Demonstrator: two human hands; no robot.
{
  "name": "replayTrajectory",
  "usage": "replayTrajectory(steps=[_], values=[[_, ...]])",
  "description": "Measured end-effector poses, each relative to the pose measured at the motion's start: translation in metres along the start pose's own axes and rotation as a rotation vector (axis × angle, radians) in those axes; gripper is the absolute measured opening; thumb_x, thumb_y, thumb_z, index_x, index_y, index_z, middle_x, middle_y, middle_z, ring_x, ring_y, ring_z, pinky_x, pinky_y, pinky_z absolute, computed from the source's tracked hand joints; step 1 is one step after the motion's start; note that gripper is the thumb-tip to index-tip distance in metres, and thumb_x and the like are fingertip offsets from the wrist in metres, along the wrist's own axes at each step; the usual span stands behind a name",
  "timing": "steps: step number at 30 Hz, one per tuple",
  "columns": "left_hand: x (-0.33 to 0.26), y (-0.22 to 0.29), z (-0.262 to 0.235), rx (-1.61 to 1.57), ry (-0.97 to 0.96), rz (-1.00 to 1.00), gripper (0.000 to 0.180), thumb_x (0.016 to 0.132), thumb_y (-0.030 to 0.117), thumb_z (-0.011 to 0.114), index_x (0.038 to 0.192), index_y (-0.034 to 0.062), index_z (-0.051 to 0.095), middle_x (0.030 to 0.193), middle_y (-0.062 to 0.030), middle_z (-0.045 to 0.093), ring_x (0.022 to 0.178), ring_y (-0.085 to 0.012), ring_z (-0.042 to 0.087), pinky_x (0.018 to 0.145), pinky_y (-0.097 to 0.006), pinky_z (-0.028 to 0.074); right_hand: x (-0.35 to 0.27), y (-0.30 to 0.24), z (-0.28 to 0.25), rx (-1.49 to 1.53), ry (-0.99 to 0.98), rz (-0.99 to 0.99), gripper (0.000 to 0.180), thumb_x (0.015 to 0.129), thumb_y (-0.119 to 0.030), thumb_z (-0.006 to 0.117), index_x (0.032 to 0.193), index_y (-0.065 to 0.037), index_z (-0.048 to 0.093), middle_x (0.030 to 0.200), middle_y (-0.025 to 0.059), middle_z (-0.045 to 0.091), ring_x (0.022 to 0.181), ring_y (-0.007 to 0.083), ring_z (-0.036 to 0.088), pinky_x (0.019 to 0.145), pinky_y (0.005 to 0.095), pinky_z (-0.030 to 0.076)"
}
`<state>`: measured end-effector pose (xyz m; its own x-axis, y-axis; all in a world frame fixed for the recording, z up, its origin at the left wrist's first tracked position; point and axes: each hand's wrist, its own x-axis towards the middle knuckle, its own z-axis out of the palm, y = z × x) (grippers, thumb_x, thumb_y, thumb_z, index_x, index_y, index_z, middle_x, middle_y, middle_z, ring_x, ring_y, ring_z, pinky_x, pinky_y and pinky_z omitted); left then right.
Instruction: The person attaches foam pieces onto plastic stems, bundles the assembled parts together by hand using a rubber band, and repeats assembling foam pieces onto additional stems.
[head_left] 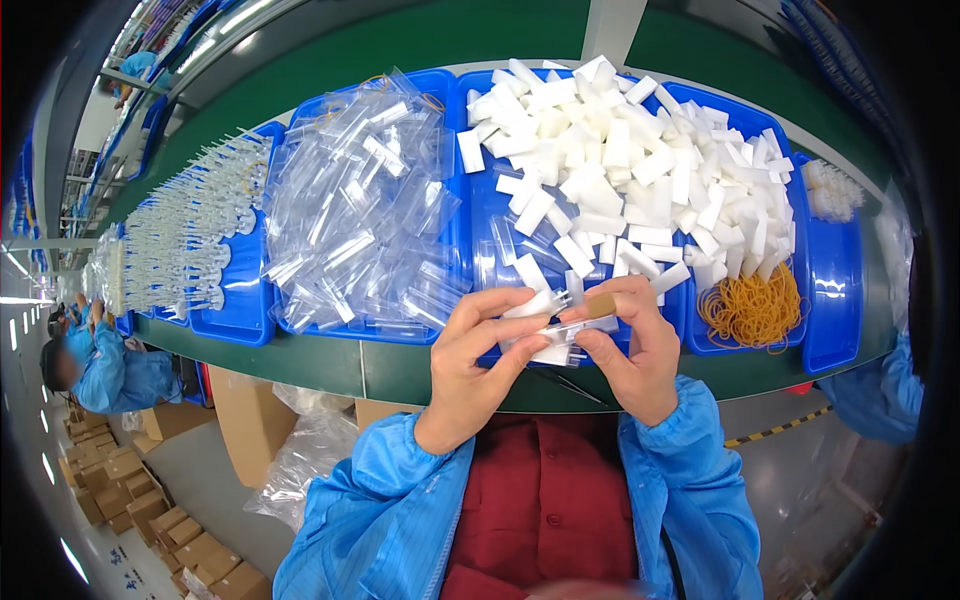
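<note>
My left hand (pixel 478 352) and my right hand (pixel 632 348) meet at the front edge of the blue trays, fingers closed in a pinch. Between them is a small clear plastic sleeve (pixel 583 325), gripped from both sides. White blocks (pixel 550 352) show against my left fingers; whether they are inside the sleeve I cannot tell. A tan cover (pixel 600 305) sits on a fingertip of my right hand. Just beyond lies a large heap of white rectangular blocks (pixel 620 150). Left of it, a blue tray is filled with clear plastic sleeves (pixel 350 210).
Tan rubber bands (pixel 755 308) lie in a pile to the right. Rows of thin white plastic parts (pixel 180 235) fill a tray at far left; more white parts (pixel 832 190) lie far right. Dark tweezers (pixel 568 384) rest near the table edge. A co-worker (pixel 110 365) sits at left, near cardboard boxes (pixel 120 480).
</note>
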<state>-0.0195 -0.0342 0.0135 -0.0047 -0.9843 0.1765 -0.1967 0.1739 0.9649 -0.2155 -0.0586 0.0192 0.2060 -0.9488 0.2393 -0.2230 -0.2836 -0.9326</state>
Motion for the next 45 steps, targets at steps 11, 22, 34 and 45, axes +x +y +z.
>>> replayTrajectory(steps=[11, 22, 34, 45], values=[[0.001, 0.005, -0.011, 0.107, -0.088, 0.081, 0.034, 0.087, -0.004, 0.07, 0.12, 0.0034, 0.071, 0.129, -0.0152, 0.06, 0.118, -0.0265, 0.06, 0.096, -0.033, 0.05, 0.006, 0.0, 0.005, 0.228, -0.036, 0.245, 0.016, 0.091, -0.004, 0.07, 0.107, -0.002, 0.067, 0.106, 0.0074, 0.068, 0.093, 0.0157, 0.062, 0.086, 0.026, 0.047], [-0.004, 0.005, -0.008, -0.301, -0.111, 0.111, 0.024, 0.084, -0.003, 0.071, 0.107, 0.001, 0.074, 0.115, -0.0105, 0.062, 0.107, -0.0229, 0.062, 0.09, -0.031, 0.05, -0.018, -0.004, -0.004, 0.274, 0.068, 0.254, 0.044, 0.096, -0.009, 0.058, 0.136, 0.002, 0.043, 0.109, 0.0117, 0.064, 0.107, 0.0198, 0.06, 0.098, 0.0318, 0.046], [0.009, 0.012, -0.013, -0.342, -0.265, 0.055, 0.041, 0.088, 0.008, 0.073, 0.127, 0.0027, 0.062, 0.131, -0.0145, 0.056, 0.123, -0.0305, 0.054, 0.103, -0.039, 0.045, -0.021, 0.002, -0.033, -0.001, -0.19, 0.071, 0.054, 0.089, -0.011, 0.066, 0.139, 0.002, 0.047, 0.137, 0.0161, 0.049, 0.128, 0.0263, 0.049, 0.112, 0.0398, 0.034], [-0.005, 0.002, -0.019, -0.357, -0.329, -0.14, 0.045, 0.086, -0.004, 0.072, 0.128, 0.005, 0.058, 0.138, -0.0139, 0.049, 0.127, -0.025, 0.054, 0.097, -0.035, 0.054, 0.005, -0.016, -0.016, -0.091, -0.348, -0.137, 0.035, 0.075, -0.005, 0.076, 0.109, -0.005, 0.067, 0.113, 0.0131, 0.066, 0.116, 0.0326, 0.057, 0.102, 0.0443, 0.042]])
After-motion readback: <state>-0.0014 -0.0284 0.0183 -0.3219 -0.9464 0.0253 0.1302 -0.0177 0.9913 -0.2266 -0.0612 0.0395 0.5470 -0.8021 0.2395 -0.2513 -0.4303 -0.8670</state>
